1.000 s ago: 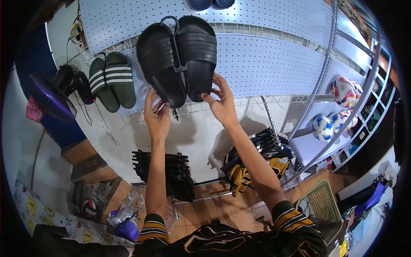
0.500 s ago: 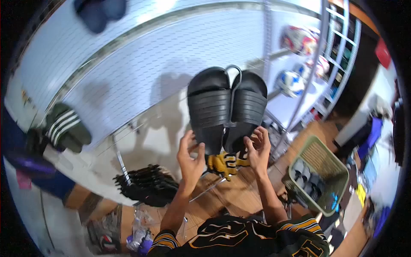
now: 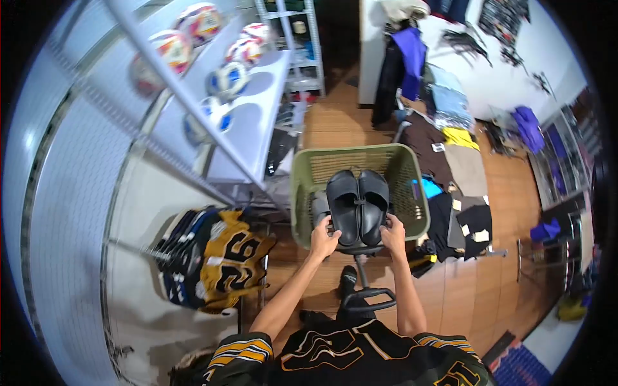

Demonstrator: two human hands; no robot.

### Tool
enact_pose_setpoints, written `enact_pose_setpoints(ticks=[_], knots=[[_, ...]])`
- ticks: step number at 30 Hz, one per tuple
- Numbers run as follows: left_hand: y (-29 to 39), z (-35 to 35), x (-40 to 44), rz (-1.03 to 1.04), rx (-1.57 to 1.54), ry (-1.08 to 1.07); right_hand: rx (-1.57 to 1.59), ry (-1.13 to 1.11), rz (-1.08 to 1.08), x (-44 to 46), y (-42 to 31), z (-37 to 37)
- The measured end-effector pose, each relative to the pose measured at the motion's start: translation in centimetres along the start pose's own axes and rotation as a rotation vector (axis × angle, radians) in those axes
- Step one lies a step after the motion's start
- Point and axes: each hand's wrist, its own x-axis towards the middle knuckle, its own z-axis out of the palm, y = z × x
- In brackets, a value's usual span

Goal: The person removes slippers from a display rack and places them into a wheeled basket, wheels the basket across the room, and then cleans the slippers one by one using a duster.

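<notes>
A pair of black slide sandals (image 3: 358, 204) lies side by side in my grip, heels toward me. My left hand (image 3: 324, 239) is closed on the heel of the left slide. On the other side, my right hand (image 3: 393, 233) pinches the heel edge of the right slide. The pair is over the near part of an olive-green plastic basket (image 3: 415, 186); whether it touches anything inside is hidden. Behind the slides, other greyish footwear (image 3: 319, 204) shows partly at the basket's left.
Balls (image 3: 228, 82) sit on a white shelf (image 3: 257, 122) at upper left. Hanging jerseys (image 3: 222, 257) stand left of me. Folded clothes (image 3: 444, 154) lie right of the basket. A black handle (image 3: 368, 300) extends from the basket toward my feet.
My view has turned right, from the perforated wall panel to the basket. Both hands have carried the pair of slides from in front of the panel to over the basket.
</notes>
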Motion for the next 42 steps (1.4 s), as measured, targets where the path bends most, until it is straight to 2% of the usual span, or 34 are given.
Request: enact_pose_setpoints(ticks=[2, 3, 4, 5, 7, 8, 9, 17, 22, 25, 28, 30, 31, 32, 35, 40, 42], knots=[[-0.8, 4.6, 2.8, -0.083, 0.033, -0.079, -0.182, 0.096, 0.021, 4.6, 6.5, -0.4], [-1.3, 6.8, 4.2, -0.153, 0.093, -0.095, -0.173, 0.068, 0.062, 7.2, 10.2, -0.5], [-2.5, 8.8, 5.5, -0.225, 0.151, -0.106, -0.223, 0.064, 0.173, 8.3, 10.4, -1.0], [-5.6, 11.1, 6.9, -0.293, 0.099, -0.143, -0.245, 0.049, 0.224, 9.5, 11.2, -1.2], [-7.0, 13.8, 8.2, -0.352, 0.139, -0.153, -0.289, 0.006, 0.294, 11.7, 12.0, -1.3], [-7.6, 14.8, 8.6, -0.407, 0.181, -0.148, -0.317, -0.134, 0.424, 12.9, 11.8, -1.7], [-8.3, 15.6, 9.0, -0.447, 0.199, -0.143, -0.334, -0.145, 0.443, 13.7, 12.1, -1.6], [-11.5, 19.4, 11.1, -0.604, 0.263, -0.164, -0.299, -0.219, 0.563, 17.5, 17.5, 0.5], [-11.8, 20.0, 11.4, -0.629, 0.335, -0.292, -0.297, -0.226, 0.614, 17.7, 17.9, 1.2], [-11.6, 19.6, 11.1, -0.644, 0.274, -0.383, -0.289, -0.247, 0.631, 17.3, 17.4, 1.5], [-11.2, 19.3, 10.1, -0.619, 0.173, -0.428, -0.322, -0.229, 0.533, 16.0, 17.3, 2.1], [-10.1, 18.5, 9.5, -0.57, 0.177, -0.485, -0.318, -0.134, 0.362, 15.3, 17.9, 3.3], [-10.1, 18.2, 8.9, -0.512, 0.15, -0.462, -0.344, -0.137, 0.356, 14.5, 15.1, 2.9], [-10.1, 17.6, 7.9, -0.37, 0.13, -0.396, -0.345, -0.143, 0.338, 14.1, 14.7, 3.4], [-7.6, 14.6, 5.2, -0.228, 0.067, -0.29, -0.296, -0.043, -0.022, 11.6, 12.8, 5.3], [-5.5, 6.5, -1.7, -0.11, 0.006, -0.087, -0.237, -0.148, -0.319, 6.3, 6.6, 10.1], [-5.1, 2.6, -5.2, -0.144, -0.066, 0.033, -0.067, -0.354, -0.312, 3.2, 3.7, 13.0]])
